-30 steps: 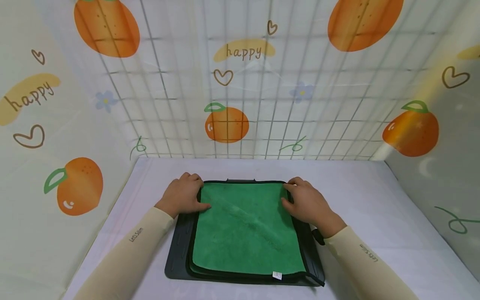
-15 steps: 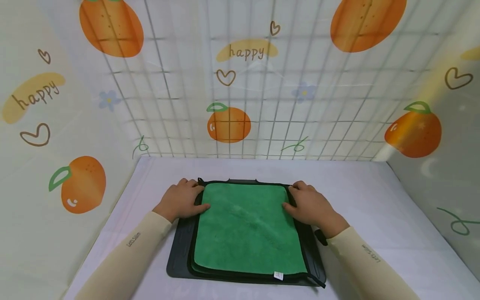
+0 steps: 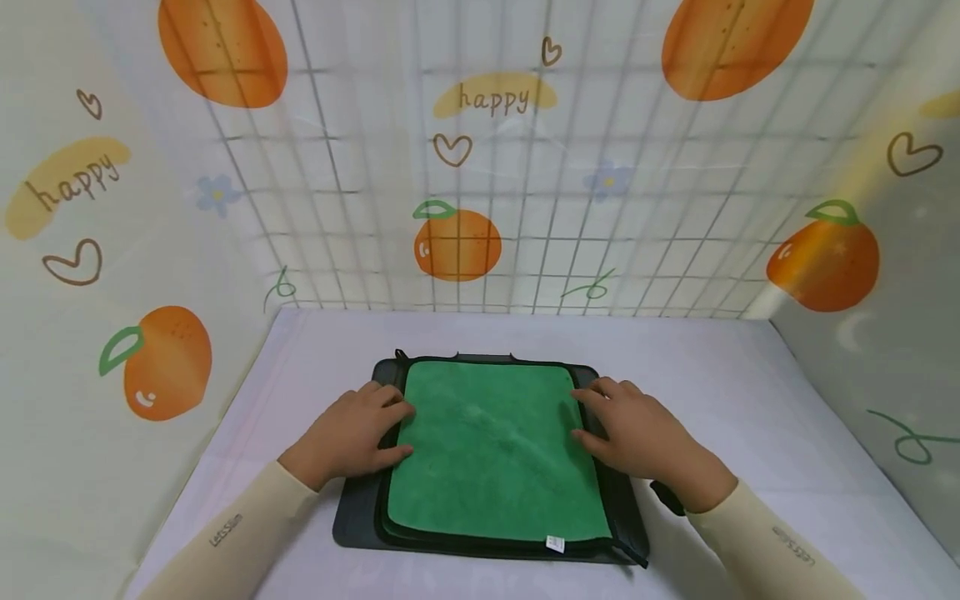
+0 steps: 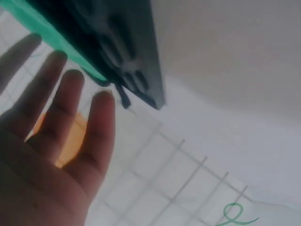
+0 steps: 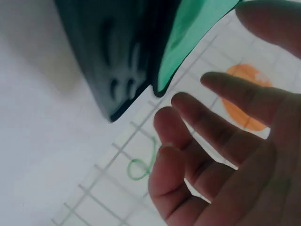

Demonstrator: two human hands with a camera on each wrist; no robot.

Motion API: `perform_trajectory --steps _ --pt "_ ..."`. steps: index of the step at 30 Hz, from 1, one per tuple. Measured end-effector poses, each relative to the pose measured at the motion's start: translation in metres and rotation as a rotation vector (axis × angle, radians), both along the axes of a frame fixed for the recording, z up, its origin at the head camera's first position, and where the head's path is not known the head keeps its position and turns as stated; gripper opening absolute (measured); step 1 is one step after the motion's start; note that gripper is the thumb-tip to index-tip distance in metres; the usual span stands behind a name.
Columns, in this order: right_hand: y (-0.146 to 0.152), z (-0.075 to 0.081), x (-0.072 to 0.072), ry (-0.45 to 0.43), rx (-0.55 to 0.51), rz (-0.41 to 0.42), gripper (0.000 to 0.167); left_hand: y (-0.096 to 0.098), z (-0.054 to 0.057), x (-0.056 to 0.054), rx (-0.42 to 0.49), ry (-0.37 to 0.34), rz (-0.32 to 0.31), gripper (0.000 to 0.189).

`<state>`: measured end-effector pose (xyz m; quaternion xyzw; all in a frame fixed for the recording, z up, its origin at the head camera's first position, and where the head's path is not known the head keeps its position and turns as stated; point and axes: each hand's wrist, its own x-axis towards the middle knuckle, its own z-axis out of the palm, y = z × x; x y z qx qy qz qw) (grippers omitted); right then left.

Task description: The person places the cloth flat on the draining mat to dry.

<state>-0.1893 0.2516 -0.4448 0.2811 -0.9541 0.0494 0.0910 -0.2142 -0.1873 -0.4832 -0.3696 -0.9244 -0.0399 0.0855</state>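
A green towel point(image 3: 495, 458) with black edging and a small white tag point(image 3: 555, 544) lies folded flat on a dark grey board point(image 3: 354, 525). A loop sticks out at its far left corner. My left hand point(image 3: 351, 435) is over the left edge of the towel and board, fingers loosely bent. Opposite it, my right hand point(image 3: 647, 432) hovers at the right edge with fingers spread. In the left wrist view, a gap separates the fingers point(image 4: 101, 127) from the board point(image 4: 141, 56). The right wrist view likewise has my fingers point(image 5: 169, 169) holding nothing, apart from the board point(image 5: 108, 61).
A white cloth covers the table point(image 3: 720, 392). Behind it rises a wire grid point(image 3: 525, 200) draped with a sheet printed with oranges, hearts and words. Similar sheets point(image 3: 60, 350) hang at the left and right sides.
Both hands have come off the towel's far corners and moved toward the near side and slightly outward. The far corners of the towel and board now show; the towel stays flat.
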Motion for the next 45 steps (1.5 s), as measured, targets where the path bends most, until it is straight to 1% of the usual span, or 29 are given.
perform_trajectory --steps 2,4,7,10,13,16,20,23,25,27,30,32,34,37,41,45 --pt "-0.002 0.001 0.010 0.010 -0.003 0.041 0.055 0.000 0.002 0.009 0.021 -0.021 -0.044 0.050" --pt "-0.003 0.002 0.018 0.021 -0.001 0.072 0.054 0.002 0.004 0.017 0.037 -0.052 -0.079 0.055" --pt "-0.005 0.001 0.028 0.044 0.012 0.090 0.053 0.003 0.007 0.026 0.057 -0.097 -0.118 0.065" --pt "-0.006 0.000 0.034 0.062 0.010 0.097 0.051 0.004 0.012 0.032 0.051 -0.112 -0.147 0.071" --pt "-0.006 -0.001 0.043 0.059 -0.021 0.117 0.050 0.002 0.014 0.037 0.023 -0.117 -0.159 0.069" --pt "-0.005 -0.001 0.054 0.044 -0.058 0.137 0.051 0.000 0.014 0.041 0.005 -0.141 -0.154 0.068" --pt "-0.004 -0.002 0.068 0.013 -0.095 0.161 0.048 -0.003 0.012 0.047 0.017 -0.169 -0.153 0.063" --pt "-0.002 -0.004 0.075 -0.011 -0.113 0.191 0.041 -0.007 0.009 0.053 0.039 -0.146 -0.171 0.054" --pt "0.000 -0.006 0.077 -0.030 -0.122 0.215 0.038 -0.008 0.006 0.057 0.064 -0.117 -0.198 0.046" --pt "0.002 -0.009 0.080 -0.044 -0.125 0.242 0.036 -0.009 0.003 0.060 0.092 -0.078 -0.239 0.034" --pt "0.003 -0.013 0.082 -0.068 -0.134 0.286 0.034 -0.008 -0.001 0.066 0.132 -0.012 -0.320 0.016" --pt "0.004 -0.015 0.083 -0.070 -0.142 0.321 0.031 -0.007 -0.003 0.069 0.144 0.028 -0.360 0.009" --pt "0.004 -0.018 0.084 -0.063 -0.152 0.350 0.027 -0.006 -0.004 0.072 0.150 0.054 -0.377 0.009" --pt "0.004 -0.021 0.084 -0.043 -0.164 0.379 0.024 -0.006 -0.003 0.076 0.149 0.064 -0.371 0.011" --pt "0.004 -0.023 0.086 -0.033 -0.164 0.378 0.021 -0.007 -0.001 0.081 0.163 0.054 -0.364 0.014" --pt "0.004 -0.024 0.088 -0.046 -0.166 0.363 0.020 -0.009 -0.002 0.086 0.168 0.045 -0.371 0.018"
